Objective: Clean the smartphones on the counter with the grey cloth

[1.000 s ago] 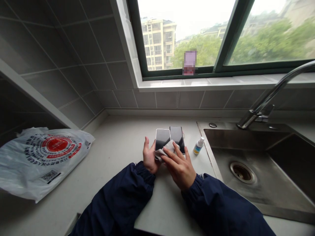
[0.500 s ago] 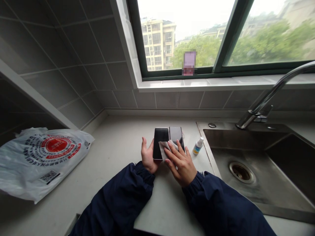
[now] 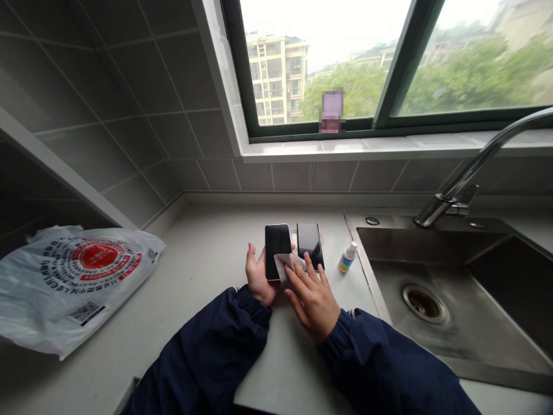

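A dark-screened smartphone (image 3: 277, 242) rests in my left hand (image 3: 261, 276), its thumb up along the left side and fingertips showing at the right edge. My right hand (image 3: 314, 294) holds a pale cloth (image 3: 283, 262) under its fingers against the lower right of the screen. Behind those fingers a second smartphone (image 3: 308, 237) lies face up on the counter, partly hidden by them. A small white spray bottle (image 3: 347, 258) with a blue and yellow label stands right of my right hand.
A stainless steel sink (image 3: 458, 340) with a chrome faucet (image 3: 449, 193) is on the right. A white plastic bag (image 3: 38, 288) with red and black print lies on the left of the pale counter (image 3: 203, 248). A tiled wall and window rise behind.
The held smartphone has shifted slightly left, widening the gap to the second one. My right hand and the cloth have moved a little left and down across the screen.
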A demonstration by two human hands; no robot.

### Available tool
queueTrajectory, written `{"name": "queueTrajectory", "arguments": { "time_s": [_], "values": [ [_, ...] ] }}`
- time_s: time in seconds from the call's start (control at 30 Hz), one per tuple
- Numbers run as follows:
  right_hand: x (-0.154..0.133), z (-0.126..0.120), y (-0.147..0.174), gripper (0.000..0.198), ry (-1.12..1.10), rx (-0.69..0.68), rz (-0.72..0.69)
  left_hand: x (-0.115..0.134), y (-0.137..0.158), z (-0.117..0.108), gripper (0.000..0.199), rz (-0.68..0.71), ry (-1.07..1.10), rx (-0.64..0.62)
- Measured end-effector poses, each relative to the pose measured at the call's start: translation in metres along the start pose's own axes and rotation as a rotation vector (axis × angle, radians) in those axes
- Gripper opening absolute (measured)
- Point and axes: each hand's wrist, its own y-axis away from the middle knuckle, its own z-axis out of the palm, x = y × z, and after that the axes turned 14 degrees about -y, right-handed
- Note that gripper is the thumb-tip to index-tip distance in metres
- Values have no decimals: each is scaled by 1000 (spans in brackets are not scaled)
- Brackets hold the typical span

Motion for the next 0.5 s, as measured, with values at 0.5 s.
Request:
{"name": "queueTrajectory", "arguments": {
  "time_s": [0.5],
  "values": [
    [2,-8,-5,45,9,-71,-204,-10,6,1,92,-198,95,-217]
  ]
}}
